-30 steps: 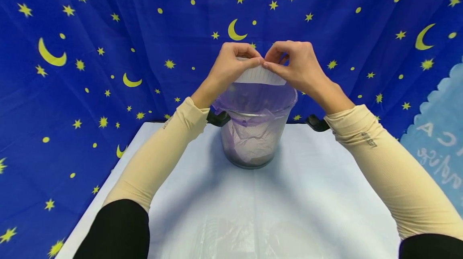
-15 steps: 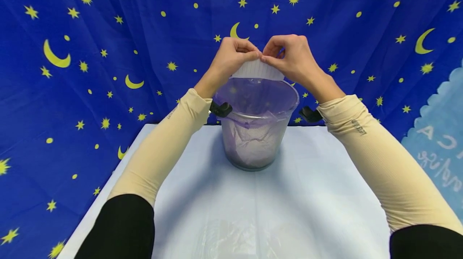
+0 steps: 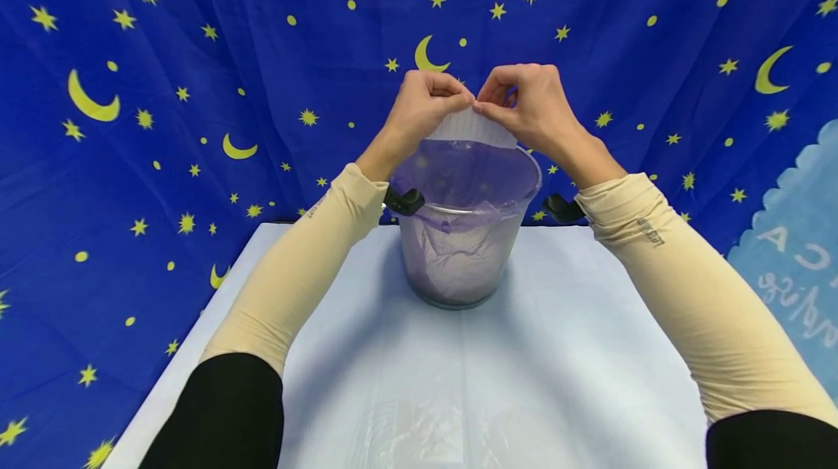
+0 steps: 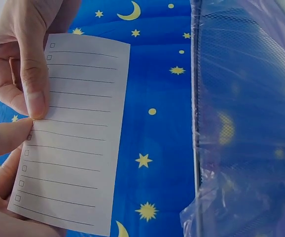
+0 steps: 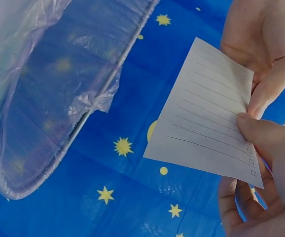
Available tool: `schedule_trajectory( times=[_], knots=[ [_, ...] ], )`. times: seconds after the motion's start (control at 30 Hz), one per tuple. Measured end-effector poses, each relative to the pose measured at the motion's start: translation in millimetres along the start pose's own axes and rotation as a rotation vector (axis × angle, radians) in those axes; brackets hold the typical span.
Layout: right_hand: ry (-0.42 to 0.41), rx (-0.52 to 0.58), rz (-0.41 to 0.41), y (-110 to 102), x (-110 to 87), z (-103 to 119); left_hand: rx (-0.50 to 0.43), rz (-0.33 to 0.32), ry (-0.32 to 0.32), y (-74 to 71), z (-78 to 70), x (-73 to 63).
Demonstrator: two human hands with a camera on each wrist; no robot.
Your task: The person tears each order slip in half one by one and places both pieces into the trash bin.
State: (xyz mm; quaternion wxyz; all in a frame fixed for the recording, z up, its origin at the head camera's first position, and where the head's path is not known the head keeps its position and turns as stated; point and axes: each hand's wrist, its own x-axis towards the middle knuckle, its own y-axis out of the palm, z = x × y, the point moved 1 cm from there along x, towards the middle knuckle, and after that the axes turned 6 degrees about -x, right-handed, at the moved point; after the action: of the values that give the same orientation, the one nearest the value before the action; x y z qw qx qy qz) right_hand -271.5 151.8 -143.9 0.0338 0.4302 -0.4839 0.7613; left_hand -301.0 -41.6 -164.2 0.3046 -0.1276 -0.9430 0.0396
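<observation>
Both hands pinch one small sheet of lined checklist paper (image 3: pixel 473 129) by its edge, held up above the far side of a mesh wastebasket (image 3: pixel 458 265). My left hand (image 3: pixel 422 107) and right hand (image 3: pixel 529 99) meet fingertip to fingertip near the middle of that edge. In the left wrist view the paper (image 4: pixel 76 133) shows printed lines and a column of little checkboxes, flat and whole. From the right wrist the same sheet (image 5: pixel 204 113) looks slightly slanted. A translucent purple bag (image 3: pixel 468 171) lines the basket and folds over its rim.
The basket stands upright near the back edge of a table with a pale cover (image 3: pixel 458 382). Behind it hangs a blue curtain (image 3: pixel 340 54) with yellow stars and moons. A light-blue lettered panel (image 3: pixel 799 251) is at the right. Black wrist cameras (image 3: pixel 404 201) flank the basket.
The hands and the paper have risen slightly from a second ago, with little motion in the last half second. The grip on the paper looks the same, and the basket stays put.
</observation>
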Motion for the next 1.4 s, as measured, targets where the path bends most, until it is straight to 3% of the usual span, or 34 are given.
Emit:
schedule_trajectory(
  times=[0.43, 0.73, 1.0, 1.4],
  knots=[
    [-0.001, -0.026, 0.014, -4.2, -3.9, 0.4, 0.003, -0.027, 0.005, 6.7, 2.1, -0.7],
    [-0.067, 0.012, 0.011, -8.1, -7.3, 7.9, 0.04, -0.07, -0.07, 6.0, 7.9, -3.2],
    [-0.11, 0.027, 0.027, -18.8, -10.6, 16.9, 0.089, -0.058, -0.137, 7.5, 12.5, -3.3],
    [-0.136, 0.054, -0.009, -40.6, -13.7, 36.3, 0.124, -0.053, -0.142, 10.5, 16.9, -6.3]
  ],
)
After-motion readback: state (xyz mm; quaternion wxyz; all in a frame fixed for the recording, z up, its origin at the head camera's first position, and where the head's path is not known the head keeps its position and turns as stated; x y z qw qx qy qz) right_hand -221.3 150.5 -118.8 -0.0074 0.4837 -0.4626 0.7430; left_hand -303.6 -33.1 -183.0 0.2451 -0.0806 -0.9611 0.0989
